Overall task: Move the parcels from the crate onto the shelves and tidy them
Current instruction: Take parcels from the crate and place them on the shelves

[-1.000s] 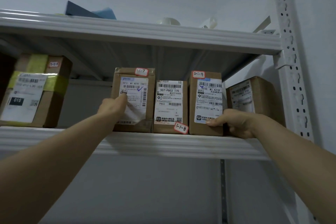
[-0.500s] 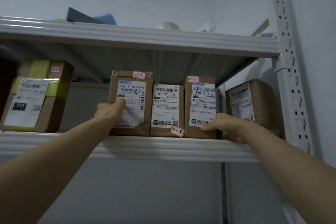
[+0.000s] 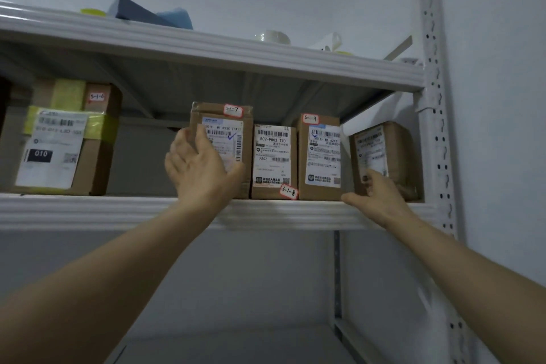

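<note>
I'm watching the tipping risk first. The tall brown cardboard parcel tagged 3-1-7 (image 3: 220,127) is standing upright at the lip of the white metal shelf (image 3: 118,210). A push landing high, up by my fingertips, could be rocking it backward or skewing it off its 2 neighbours, the brown boxes tagged 3-1-8 (image 3: 273,161) and 3-1-9 (image 3: 320,156). My left hand (image 3: 204,168) is reaching up, fingers straight and loosely spread, palm facing that parcel's label; I cannot tell if it's touching. My right hand (image 3: 375,195) is stretching out flat, fingers straight and close together. Its tips appear to be meeting the end brown carton (image 3: 384,154), with the thumb lying along the shelf lip.
</note>
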Demonstrator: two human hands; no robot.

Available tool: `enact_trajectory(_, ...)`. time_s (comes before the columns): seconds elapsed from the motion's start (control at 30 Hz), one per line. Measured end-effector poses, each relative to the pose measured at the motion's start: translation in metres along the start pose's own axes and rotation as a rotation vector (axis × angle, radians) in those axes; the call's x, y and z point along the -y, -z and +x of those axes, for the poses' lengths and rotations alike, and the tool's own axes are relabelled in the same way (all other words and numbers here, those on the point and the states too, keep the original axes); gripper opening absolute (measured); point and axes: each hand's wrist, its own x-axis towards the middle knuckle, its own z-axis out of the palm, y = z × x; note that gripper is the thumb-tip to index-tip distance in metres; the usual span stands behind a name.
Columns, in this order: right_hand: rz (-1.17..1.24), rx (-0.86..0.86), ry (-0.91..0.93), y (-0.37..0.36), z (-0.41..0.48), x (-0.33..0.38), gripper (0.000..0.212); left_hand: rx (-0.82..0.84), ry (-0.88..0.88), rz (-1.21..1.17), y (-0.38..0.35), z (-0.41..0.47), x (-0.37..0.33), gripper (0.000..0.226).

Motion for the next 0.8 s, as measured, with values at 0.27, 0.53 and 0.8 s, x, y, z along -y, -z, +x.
enact_trajectory(0.27, -0.083, -0.177, -0.282, 0.025, -0.144, 0.02, 0.067, 0.416, -0.407, -0.156, 0.014, -0.095, -0.007, 0.075)
enact_trajectory(0.53, -0.259, -0.235, -0.727, 0.095, -0.361, 0.041, 0.069, 1.053, -0.476, -0.39, 0.04, -0.253, -0.054, 0.069)
enact_trajectory(0.8, -0.44, -0.5, -1.108, 0.2, -0.612, 0.127, 0.065, 1.471, -0.749, -0.695, 0.185, -0.451, -0.142, 0.068)
